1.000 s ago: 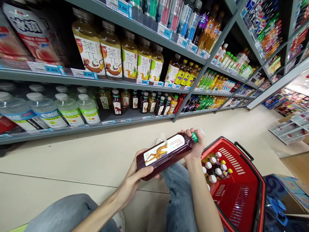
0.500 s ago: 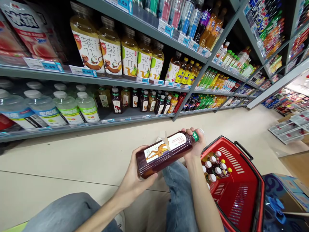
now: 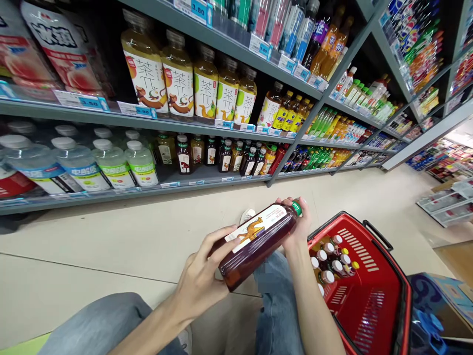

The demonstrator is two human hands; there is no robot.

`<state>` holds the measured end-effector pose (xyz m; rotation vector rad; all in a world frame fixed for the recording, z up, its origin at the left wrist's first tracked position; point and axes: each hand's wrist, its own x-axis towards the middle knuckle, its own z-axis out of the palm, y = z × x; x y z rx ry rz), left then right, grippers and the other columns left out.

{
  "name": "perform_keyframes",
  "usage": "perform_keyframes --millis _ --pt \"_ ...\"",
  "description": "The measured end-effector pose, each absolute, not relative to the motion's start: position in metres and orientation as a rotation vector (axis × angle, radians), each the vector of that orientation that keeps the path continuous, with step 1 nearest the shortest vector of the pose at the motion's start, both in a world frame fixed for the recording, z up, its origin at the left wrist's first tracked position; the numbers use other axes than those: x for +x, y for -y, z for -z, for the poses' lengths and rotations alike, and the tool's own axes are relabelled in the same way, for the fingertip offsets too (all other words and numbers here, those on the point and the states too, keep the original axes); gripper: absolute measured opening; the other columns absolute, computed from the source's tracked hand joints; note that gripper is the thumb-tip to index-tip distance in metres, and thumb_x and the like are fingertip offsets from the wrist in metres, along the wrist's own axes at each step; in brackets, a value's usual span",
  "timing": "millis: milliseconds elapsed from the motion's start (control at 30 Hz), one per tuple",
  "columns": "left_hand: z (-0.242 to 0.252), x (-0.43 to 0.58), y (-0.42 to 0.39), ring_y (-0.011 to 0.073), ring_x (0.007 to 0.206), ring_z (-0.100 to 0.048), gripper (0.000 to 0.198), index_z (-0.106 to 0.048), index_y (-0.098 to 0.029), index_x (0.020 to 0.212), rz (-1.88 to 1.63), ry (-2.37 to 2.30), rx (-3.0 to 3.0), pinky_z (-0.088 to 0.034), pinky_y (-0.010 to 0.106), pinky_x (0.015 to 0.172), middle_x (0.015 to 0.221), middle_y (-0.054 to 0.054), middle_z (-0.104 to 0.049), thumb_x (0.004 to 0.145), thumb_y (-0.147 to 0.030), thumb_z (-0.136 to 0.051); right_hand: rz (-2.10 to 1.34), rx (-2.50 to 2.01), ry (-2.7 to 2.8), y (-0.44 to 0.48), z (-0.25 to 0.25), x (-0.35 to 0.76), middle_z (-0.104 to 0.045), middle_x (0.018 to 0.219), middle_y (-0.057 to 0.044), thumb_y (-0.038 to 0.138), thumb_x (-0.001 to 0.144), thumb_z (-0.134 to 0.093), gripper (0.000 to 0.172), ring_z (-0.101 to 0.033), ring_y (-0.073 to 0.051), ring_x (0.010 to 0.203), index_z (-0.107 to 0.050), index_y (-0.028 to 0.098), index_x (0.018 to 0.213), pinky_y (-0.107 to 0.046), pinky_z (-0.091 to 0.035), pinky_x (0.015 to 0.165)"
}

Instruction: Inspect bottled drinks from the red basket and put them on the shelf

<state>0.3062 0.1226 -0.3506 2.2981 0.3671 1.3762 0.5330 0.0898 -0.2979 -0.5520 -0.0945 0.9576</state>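
A large bottle of dark red-brown drink (image 3: 254, 256) lies tilted across both my hands above my knees. Its white label with an orange animal drawing faces up, and its green-banded neck points to the upper right. My right hand (image 3: 295, 222) is wrapped round the neck end, with fingertips showing over the far side. My left hand (image 3: 207, 271) grips the base end, two fingers laid over the label's lower edge and the thumb underneath. To the right of my right forearm stands a red shopping basket (image 3: 391, 276) holding several capped bottles (image 3: 328, 264).
Ahead runs a grey shelf rack (image 3: 207, 185) with rows of drinks. Large clear bottles (image 3: 111, 162) stand low on the left, tea bottles (image 3: 177, 79) on the shelf above. A cardboard box (image 3: 443, 296) sits right of the basket. Pale tiles (image 3: 111, 236) cover the floor.
My left hand has shifted its grip, with fingers now over the label instead of beneath the base. The bottle has turned slightly, and the view has shifted a little left.
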Motion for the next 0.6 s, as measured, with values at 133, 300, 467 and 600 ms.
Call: perform_keyframes --millis 133,300,467,600 --pt "0.345 0.309 -0.119 0.0279 0.124 -0.061 0.073 -0.048 -0.024 0.139 -1.432 -0.449 2.171 -0.057 0.039 0.099 0.129 0.013 -0.061 0.075 -0.014 -0.081 -0.984 -0.594 0.148 -0.090 0.293 0.529 -0.069 0.073 0.004 0.037 0.080 -0.070 0.018 -0.074 -0.021 0.090 -0.061 0.021 0.082 -0.037 -0.055 0.092" --pt "0.335 0.311 -0.113 0.0276 0.106 -0.069 0.072 -0.047 -0.024 0.129 -1.130 -0.687 1.729 -0.058 0.040 0.092 0.124 0.010 -0.063 0.071 -0.037 -0.087 -0.813 -0.703 0.380 -0.086 0.288 0.521 -0.077 0.093 -0.001 0.035 0.082 -0.068 0.023 -0.074 -0.026 0.098 -0.065 0.022 0.100 -0.043 -0.055 0.091" --pt "0.335 0.311 -0.110 0.0137 0.051 -0.059 0.062 -0.050 -0.018 0.132 -0.575 -0.635 1.219 -0.052 0.031 0.054 0.098 0.006 -0.069 0.089 -0.061 -0.062 -0.624 -0.731 0.572 -0.082 0.286 0.515 -0.078 0.094 -0.002 0.030 0.081 -0.068 0.029 -0.074 -0.027 0.098 -0.060 0.024 0.109 -0.047 -0.053 0.092" --pt "0.342 0.317 -0.106 0.0087 0.037 -0.044 0.065 -0.065 -0.013 0.113 -0.392 -0.612 1.026 -0.044 0.026 0.046 0.068 0.001 -0.064 0.089 -0.072 -0.052 -0.622 -0.725 0.588 -0.079 0.287 0.519 -0.076 0.087 0.000 0.029 0.084 -0.065 0.026 -0.075 -0.025 0.092 -0.060 0.024 0.108 -0.047 -0.054 0.092"
